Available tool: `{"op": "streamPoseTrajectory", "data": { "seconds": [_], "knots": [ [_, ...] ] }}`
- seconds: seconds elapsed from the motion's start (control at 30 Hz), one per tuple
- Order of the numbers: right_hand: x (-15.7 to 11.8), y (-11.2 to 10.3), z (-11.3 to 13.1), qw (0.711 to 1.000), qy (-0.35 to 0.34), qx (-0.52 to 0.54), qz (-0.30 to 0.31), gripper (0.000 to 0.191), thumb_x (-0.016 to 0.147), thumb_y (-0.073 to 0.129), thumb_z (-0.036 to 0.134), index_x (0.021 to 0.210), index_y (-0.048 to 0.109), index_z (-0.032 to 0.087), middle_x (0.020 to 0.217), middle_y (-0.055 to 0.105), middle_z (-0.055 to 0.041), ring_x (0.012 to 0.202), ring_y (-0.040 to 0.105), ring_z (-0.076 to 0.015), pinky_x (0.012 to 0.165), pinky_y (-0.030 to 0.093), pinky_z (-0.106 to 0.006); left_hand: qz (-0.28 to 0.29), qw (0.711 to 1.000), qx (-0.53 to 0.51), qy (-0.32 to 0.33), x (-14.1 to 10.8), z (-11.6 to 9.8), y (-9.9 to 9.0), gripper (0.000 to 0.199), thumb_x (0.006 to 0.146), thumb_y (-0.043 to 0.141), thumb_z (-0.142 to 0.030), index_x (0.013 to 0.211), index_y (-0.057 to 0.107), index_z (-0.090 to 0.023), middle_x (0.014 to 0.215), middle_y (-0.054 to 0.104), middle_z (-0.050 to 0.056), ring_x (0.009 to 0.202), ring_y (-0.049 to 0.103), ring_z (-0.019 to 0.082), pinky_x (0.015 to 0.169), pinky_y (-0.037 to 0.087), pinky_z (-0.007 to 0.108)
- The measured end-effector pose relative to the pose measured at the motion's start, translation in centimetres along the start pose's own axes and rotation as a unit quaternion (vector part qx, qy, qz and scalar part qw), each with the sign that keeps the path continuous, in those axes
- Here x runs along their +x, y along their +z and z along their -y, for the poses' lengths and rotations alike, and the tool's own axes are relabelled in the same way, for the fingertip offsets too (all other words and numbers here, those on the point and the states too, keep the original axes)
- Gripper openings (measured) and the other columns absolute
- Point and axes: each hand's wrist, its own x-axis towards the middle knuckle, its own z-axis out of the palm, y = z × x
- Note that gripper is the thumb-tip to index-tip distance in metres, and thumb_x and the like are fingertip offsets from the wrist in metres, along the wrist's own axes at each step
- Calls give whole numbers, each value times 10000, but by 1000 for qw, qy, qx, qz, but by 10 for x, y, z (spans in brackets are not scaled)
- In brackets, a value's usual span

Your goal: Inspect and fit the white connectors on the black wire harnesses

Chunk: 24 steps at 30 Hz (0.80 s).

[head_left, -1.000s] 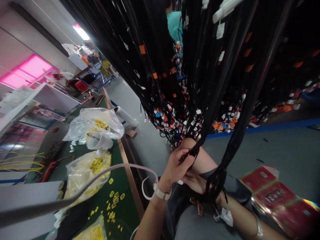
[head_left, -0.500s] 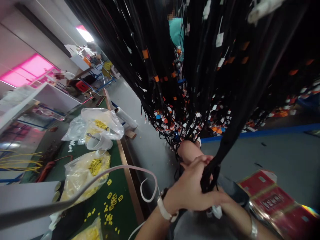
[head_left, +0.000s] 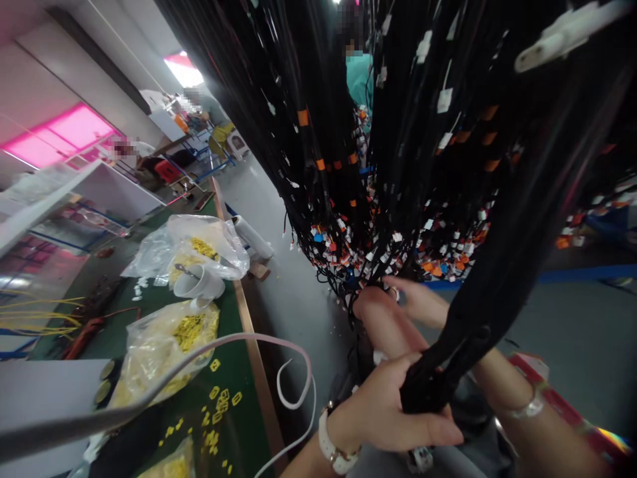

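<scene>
A thick black wire harness [head_left: 490, 285] runs down from the upper right, and my left hand [head_left: 393, 411] is wrapped around its lower part. Below that hand a whitish connector [head_left: 422, 458] shows. My right hand [head_left: 421, 302] reaches forward behind the harness, beside a bare knee [head_left: 381, 315]. Its visible fingers are stretched out, with nothing seen in them; the harness hides part of the wrist. Just beyond the fingers hang many more black harnesses [head_left: 308, 133], their lower ends thick with white, orange and blue connectors [head_left: 333, 245].
On the left, a green-topped bench [head_left: 249, 398] carries plastic bags of yellow parts [head_left: 189, 332], a white cup [head_left: 199, 282] and loose yellow pieces [head_left: 219, 405]. A white cable [head_left: 293, 352] loops past its edge. Red packaging [head_left: 532, 365] lies at right. A person in teal [head_left: 359, 76] is behind the harnesses.
My right hand has left the bundle near my left hand and moved forward toward the hanging connectors. The held harness has swung closer and lower, still in my left hand.
</scene>
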Motion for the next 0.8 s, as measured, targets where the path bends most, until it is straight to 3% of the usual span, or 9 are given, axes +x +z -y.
{"op": "streamPoseTrajectory", "data": {
  "seconds": [0.1,0.2,0.3,0.43,0.5,0.6,0.67,0.8],
  "knots": [
    [43,-13,4,989,22,-107,-102,570,780,658,318,1304,497,161,1197,600,-155,1069,584,-301,944,462,-506,-1,1000,14,6,-6,4,2,705,530,880,-396,1092,549,-129,794,605,33,663,572,113,625,471,227],
    [86,-16,16,958,-2,-215,-191,680,740,626,281,1368,418,128,1270,572,-170,1166,547,-332,968,452,-484,13,995,92,40,-9,1,3,780,530,887,-332,1205,539,-151,994,644,86,892,628,210,790,514,311],
    [113,-6,23,948,22,-231,-218,704,712,620,257,1361,409,87,1261,569,-202,1166,544,-347,981,437,-491,16,989,140,43,-11,-8,4,855,573,861,-352,1319,483,-180,1154,636,114,1043,617,280,924,497,398],
    [116,20,33,943,39,-229,-237,546,704,595,230,1226,527,85,1175,605,-215,1124,554,-370,968,433,-527,19,990,129,58,-12,-16,0,822,603,837,-389,1325,500,-189,1237,621,111,1126,596,303,995,468,424],
    [110,33,43,957,0,-213,-198,478,699,594,225,1162,577,109,1125,632,-192,1079,576,-356,947,450,-507,32,988,133,67,-11,-18,-5,792,595,841,-400,1293,535,-184,1236,629,107,1132,597,306,1005,464,419],
    [102,47,55,995,-42,-69,-58,399,732,599,284,1108,626,156,1019,682,-109,946,635,-272,875,505,-431,56,987,136,63,-12,-18,-12,791,588,845,-409,1278,544,-166,1227,643,114,1117,611,301,994,478,397],
    [97,54,57,999,-29,26,28,428,745,618,338,1136,621,163,989,695,-80,909,649,-236,855,520,-408,61,987,135,66,-14,-18,-16,808,594,839,-424,1291,535,-151,1219,648,122,1104,620,295,985,484,384],
    [81,69,60,991,6,53,126,570,698,695,288,1235,562,149,1047,688,-98,1018,634,-238,941,482,-427,62,988,129,54,-18,-21,-20,809,607,810,-497,1294,546,-159,1214,649,107,1106,619,297,989,481,389]
  ]
}}
